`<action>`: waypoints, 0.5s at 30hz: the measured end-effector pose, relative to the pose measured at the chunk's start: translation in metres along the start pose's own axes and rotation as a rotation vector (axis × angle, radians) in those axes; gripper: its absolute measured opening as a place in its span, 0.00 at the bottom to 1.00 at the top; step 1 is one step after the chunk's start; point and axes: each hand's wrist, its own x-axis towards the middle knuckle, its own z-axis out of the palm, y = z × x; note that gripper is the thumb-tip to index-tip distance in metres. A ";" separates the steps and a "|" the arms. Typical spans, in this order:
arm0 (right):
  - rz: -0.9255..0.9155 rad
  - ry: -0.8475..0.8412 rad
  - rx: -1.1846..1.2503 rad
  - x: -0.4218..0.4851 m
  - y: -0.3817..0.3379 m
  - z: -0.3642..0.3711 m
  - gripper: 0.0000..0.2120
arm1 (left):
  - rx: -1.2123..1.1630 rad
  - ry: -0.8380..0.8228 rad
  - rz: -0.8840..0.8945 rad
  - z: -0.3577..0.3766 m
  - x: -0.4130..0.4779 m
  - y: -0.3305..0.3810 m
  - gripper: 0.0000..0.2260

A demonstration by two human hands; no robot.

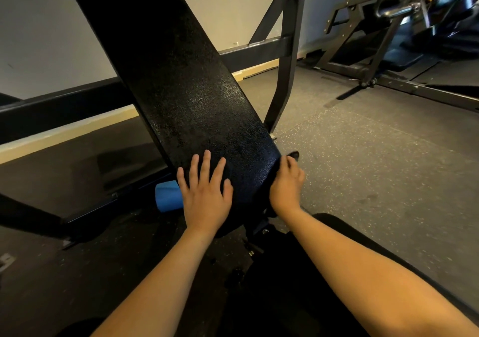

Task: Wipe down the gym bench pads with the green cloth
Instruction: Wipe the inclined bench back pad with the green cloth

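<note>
The long black bench pad (181, 98) slopes up and away from me, its lower end near my hands. My left hand (204, 188) lies flat on that lower end with the fingers spread and straight. At the pad's lower right edge, my right hand (286, 181) has its fingers curled against the side of the pad. A small dark scrap of the cloth (294, 154) sticks out past the fingertips. It looks almost black in this light, and the rest of it is hidden inside the hand.
A blue foam roller (167, 196) sticks out left of the pad's lower end. Dark steel frame uprights (285, 59) and a crossbar stand behind the pad by the wall. Another weight machine (388, 25) stands at the back right. Speckled rubber floor (375, 168) lies to the right.
</note>
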 end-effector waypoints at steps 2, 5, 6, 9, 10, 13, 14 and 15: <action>0.281 -0.036 0.053 0.002 0.015 -0.007 0.25 | 0.013 -0.004 0.000 0.001 -0.001 0.002 0.25; 0.487 -0.078 0.148 -0.011 0.016 -0.005 0.26 | 0.033 -0.005 -0.004 0.003 -0.001 0.004 0.25; 0.490 -0.049 0.196 -0.013 0.010 -0.002 0.26 | 0.040 -0.005 -0.002 0.003 -0.001 0.005 0.25; 0.429 0.068 0.246 -0.008 -0.003 -0.003 0.29 | 0.056 -0.014 -0.006 0.004 -0.001 0.006 0.25; 0.374 0.086 0.229 -0.005 -0.005 -0.006 0.29 | 0.058 -0.014 -0.006 0.004 0.000 0.007 0.25; 0.183 0.135 0.270 0.011 -0.013 -0.015 0.25 | 0.072 -0.005 -0.002 0.005 0.000 0.007 0.25; 0.128 0.150 0.299 0.020 -0.019 -0.015 0.23 | 0.076 0.000 0.000 0.005 0.000 0.007 0.25; 0.093 0.157 0.306 0.027 -0.025 -0.013 0.22 | 0.075 0.003 0.000 0.006 0.000 0.007 0.25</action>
